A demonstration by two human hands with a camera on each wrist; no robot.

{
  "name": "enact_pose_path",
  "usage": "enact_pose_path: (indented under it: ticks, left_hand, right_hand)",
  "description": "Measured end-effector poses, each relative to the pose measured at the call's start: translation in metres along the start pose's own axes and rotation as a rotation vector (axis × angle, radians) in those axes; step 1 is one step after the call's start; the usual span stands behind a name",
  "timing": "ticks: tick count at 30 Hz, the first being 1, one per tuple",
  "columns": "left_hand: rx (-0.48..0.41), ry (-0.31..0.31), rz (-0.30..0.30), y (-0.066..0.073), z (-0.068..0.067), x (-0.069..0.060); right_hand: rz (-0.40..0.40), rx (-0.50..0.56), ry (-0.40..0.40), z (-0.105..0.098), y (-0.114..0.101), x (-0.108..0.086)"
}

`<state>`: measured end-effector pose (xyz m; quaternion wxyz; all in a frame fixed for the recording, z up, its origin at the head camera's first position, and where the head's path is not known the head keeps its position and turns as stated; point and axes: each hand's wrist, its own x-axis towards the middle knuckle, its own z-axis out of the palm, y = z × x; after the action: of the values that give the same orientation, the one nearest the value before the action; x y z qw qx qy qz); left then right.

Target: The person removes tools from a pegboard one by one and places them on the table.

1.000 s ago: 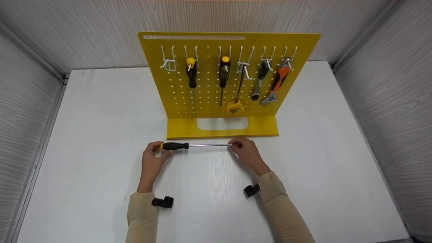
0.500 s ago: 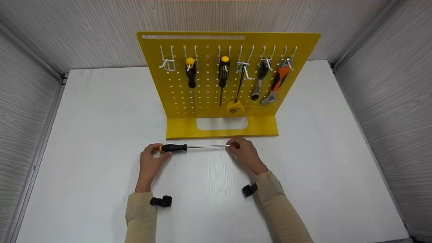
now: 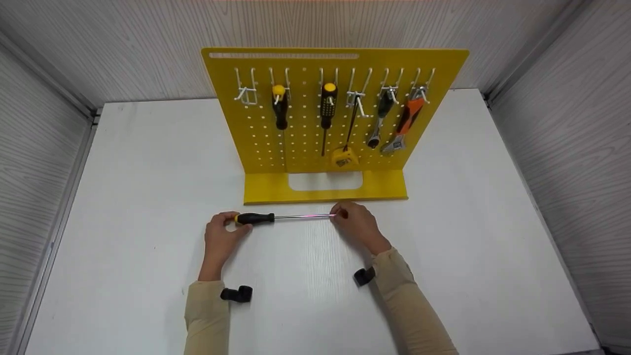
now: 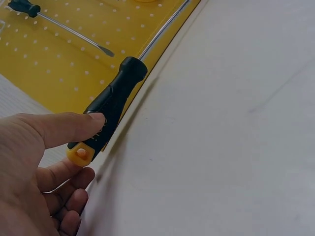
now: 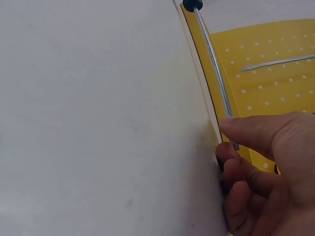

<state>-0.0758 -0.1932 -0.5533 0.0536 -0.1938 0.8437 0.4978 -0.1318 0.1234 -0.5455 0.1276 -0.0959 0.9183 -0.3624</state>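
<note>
A screwdriver [image 3: 255,218] with a black handle and yellow end lies level between the two hands, in front of the pegboard's base. The left hand [image 3: 221,240] pinches the handle's yellow end; in the left wrist view its thumb lies on the black handle [image 4: 112,98] and the fingers curl beneath. At the other end the right hand [image 3: 359,226] pinches the shaft near its tip. The right wrist view shows thumb and forefinger of that hand [image 5: 268,167] on the metal shaft [image 5: 216,64], with a bit of the tip showing past them.
Behind the hands stands a yellow pegboard [image 3: 305,140] with hooks. On it hang two screwdrivers [image 3: 280,111] [image 3: 328,108], a tape measure [image 3: 344,157], a ratchet [image 3: 379,123] and an orange-handled adjustable wrench [image 3: 409,116]. An unused hook [image 3: 246,95] is at the left.
Both hands have shifted slightly toward the person with the screwdriver, the right hand also a little to the left. Both grips look the same.
</note>
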Motion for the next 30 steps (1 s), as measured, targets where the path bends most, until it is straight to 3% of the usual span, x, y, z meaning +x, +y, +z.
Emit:
enact_pose_path:
  ticks: [9,18,30]
  left_hand:
    - [0.026,0.02,0.023,-0.0014,0.0003,-0.0002]
    - [0.057,0.008,0.035,-0.003,0.0008,-0.0006]
    - [0.013,-0.084,-0.001,-0.0013,-0.008,0.0]
  right_hand:
    - [-0.003,-0.064,-0.018,-0.0004,-0.0027,0.0009]
    - [-0.017,-0.061,-0.014,0.0005,0.0007,0.0006]
    - [-0.011,-0.051,-0.002,-0.0006,0.0013,-0.0007]
